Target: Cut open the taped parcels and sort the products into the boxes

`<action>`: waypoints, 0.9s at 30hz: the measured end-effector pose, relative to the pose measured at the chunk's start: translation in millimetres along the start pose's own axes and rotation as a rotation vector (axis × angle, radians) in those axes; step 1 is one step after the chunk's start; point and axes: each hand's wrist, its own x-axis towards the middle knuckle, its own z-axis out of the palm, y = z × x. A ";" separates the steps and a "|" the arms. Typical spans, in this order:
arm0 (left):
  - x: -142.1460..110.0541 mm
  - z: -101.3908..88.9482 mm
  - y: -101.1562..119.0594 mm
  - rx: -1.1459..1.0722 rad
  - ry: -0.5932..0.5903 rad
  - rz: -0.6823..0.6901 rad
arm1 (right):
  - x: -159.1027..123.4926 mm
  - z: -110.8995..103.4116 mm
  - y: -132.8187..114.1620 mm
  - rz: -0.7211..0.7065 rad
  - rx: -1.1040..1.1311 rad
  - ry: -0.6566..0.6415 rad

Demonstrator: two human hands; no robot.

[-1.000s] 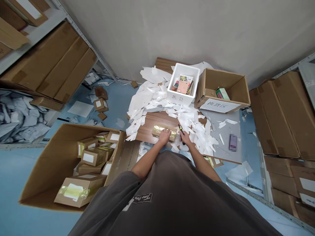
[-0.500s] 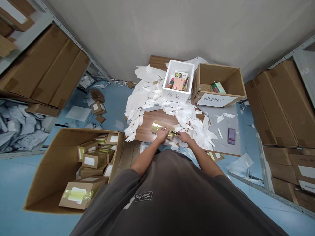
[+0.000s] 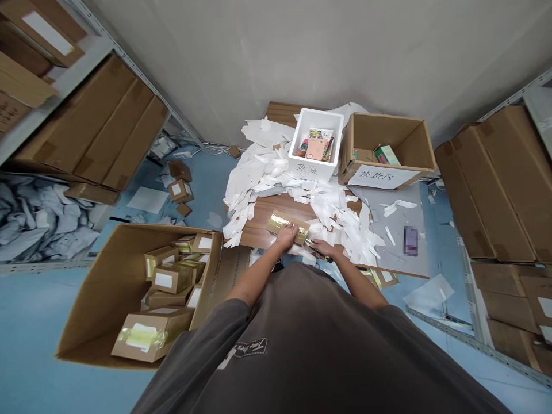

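Note:
On the brown wooden table lies a small cardboard box (image 3: 276,221) with shiny yellowish tape along its top. My left hand (image 3: 286,236) rests on the box and holds it at its near side, fingers over the top. A box cutter (image 3: 314,247) with a black and yellow handle is gripped in my right hand (image 3: 324,248). Its tip is at the right end of the box; whether the blade touches the cardboard I cannot tell. Torn white paper scraps (image 3: 319,198) lie around the box.
Behind the box stand a white foam bin (image 3: 311,171) holding booklets and an open cardboard carton (image 3: 388,123) with a paper sign. To my left, a large carton (image 3: 92,299) holds several taped parcels. Shelves with big boxes (image 3: 99,123) flank both sides.
My right hand and the box cutter have shifted slightly right and down, and the tool has turned. My left hand stays on the box. The whole view has moved a little.

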 end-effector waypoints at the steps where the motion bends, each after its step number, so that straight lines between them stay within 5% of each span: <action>1: 0.2 -1.1 -0.7 -0.001 -0.011 0.008 | -4.0 3.2 3.0 -0.022 0.002 0.019; 9: 17.4 -12.3 -25.1 -0.045 -0.026 -0.126 | -38.2 14.0 17.2 0.008 0.006 0.288; 15: 33.4 -13.4 -38.6 -0.009 -0.122 -0.214 | -36.3 17.2 1.2 -0.028 -0.281 0.393; 27: 16.1 -1.6 -40.6 -0.097 0.145 -0.082 | -25.1 34.9 -25.3 -0.004 -0.661 0.456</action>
